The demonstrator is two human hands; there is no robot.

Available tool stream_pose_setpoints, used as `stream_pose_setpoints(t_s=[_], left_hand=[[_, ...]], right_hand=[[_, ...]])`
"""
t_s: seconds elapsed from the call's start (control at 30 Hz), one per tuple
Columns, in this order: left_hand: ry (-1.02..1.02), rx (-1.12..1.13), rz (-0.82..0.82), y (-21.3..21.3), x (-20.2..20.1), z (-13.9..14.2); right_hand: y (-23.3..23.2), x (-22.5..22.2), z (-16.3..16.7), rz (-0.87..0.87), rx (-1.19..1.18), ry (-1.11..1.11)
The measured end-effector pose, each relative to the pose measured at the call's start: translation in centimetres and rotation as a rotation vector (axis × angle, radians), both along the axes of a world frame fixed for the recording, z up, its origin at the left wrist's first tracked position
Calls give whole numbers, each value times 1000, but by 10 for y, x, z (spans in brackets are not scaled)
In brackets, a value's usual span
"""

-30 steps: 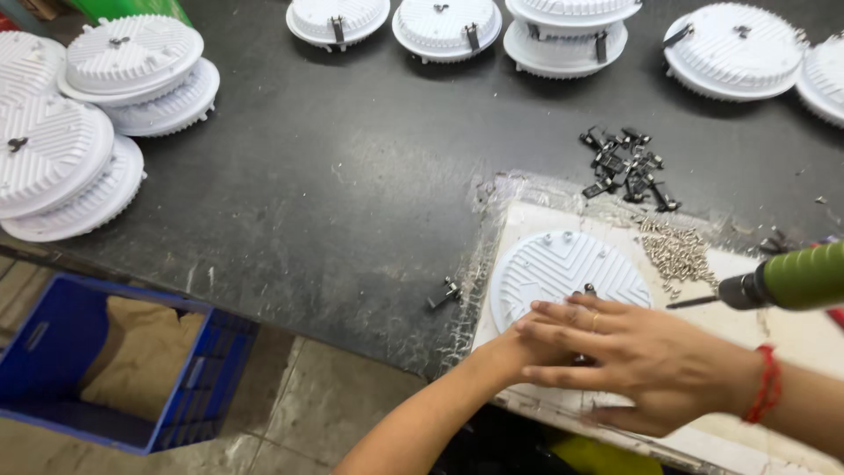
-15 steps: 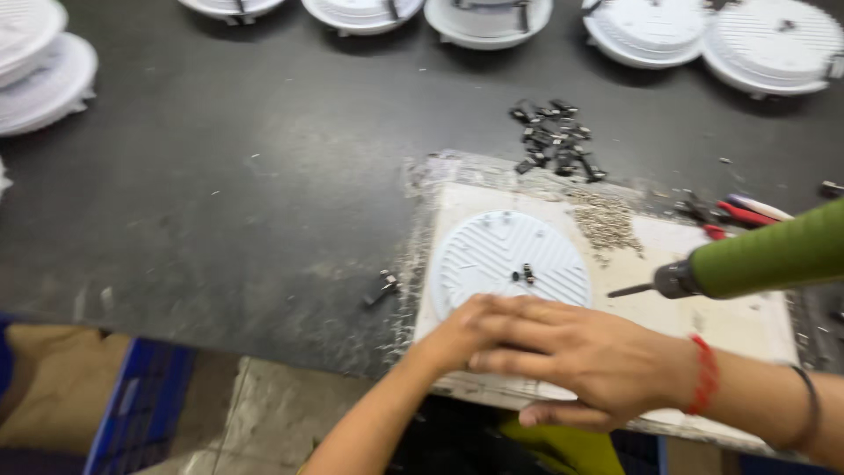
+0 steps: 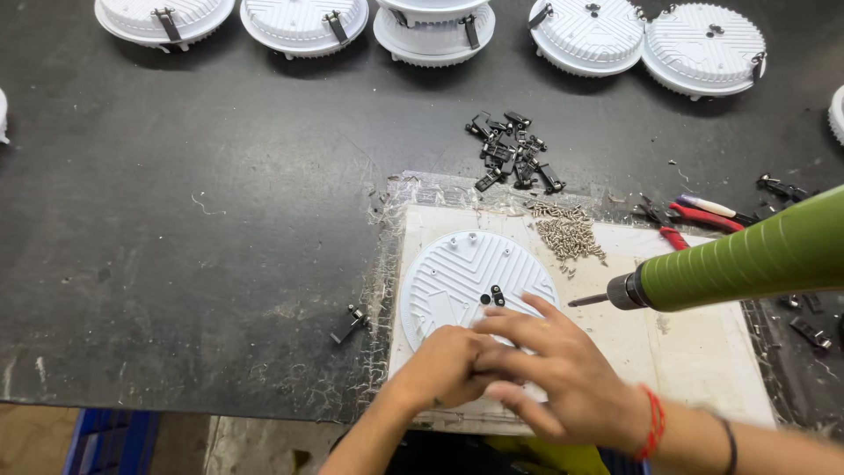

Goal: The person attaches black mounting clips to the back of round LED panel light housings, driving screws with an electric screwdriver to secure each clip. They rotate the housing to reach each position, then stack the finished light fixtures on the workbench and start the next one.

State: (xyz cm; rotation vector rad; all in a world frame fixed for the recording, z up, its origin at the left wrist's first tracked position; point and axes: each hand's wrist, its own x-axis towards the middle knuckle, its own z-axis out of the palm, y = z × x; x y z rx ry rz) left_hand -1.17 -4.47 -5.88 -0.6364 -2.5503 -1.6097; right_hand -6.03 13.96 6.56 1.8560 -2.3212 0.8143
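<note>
A white round ribbed housing (image 3: 457, 277) lies flat on a pale board (image 3: 694, 352), with a small black clip (image 3: 494, 295) near its centre. My left hand (image 3: 440, 369) rests with curled fingers on the housing's near edge. My right hand (image 3: 563, 378), a red thread at its wrist, lies over the left hand with its fingers spread. Most of the left hand's fingers are hidden under it. A green electric screwdriver (image 3: 756, 255) reaches in from the right. Its bit (image 3: 587, 301) points at the housing's right rim, and no hand shows on it.
A heap of small screws (image 3: 567, 233) lies on the board's far side and a pile of black clips (image 3: 514, 149) behind it. Several white housings (image 3: 431, 26) line the table's far edge. Red-handled pliers (image 3: 694, 215) lie at the right, a loose clip (image 3: 350, 324) to the left.
The view has shifted, so the board and housing now sit nearer the middle. Both hands stay together at the housing's near edge. The screwdriver bit still points at the housing from the right.
</note>
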Motion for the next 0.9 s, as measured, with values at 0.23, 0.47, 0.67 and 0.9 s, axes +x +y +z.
stream_pose_setpoints(t_s=[0.23, 0.47, 0.67, 0.9], left_hand=[[286, 68, 194, 15, 12, 24], [118, 377, 381, 17, 50, 32], [251, 106, 502, 31, 44, 24], [350, -56, 482, 34, 39, 24]], right_hand=[[1, 23, -18, -448, -66, -473], [19, 7, 3, -240, -71, -818], [22, 21, -9, -401, -195, -1180], [47, 38, -33, -478, -228, -1083]])
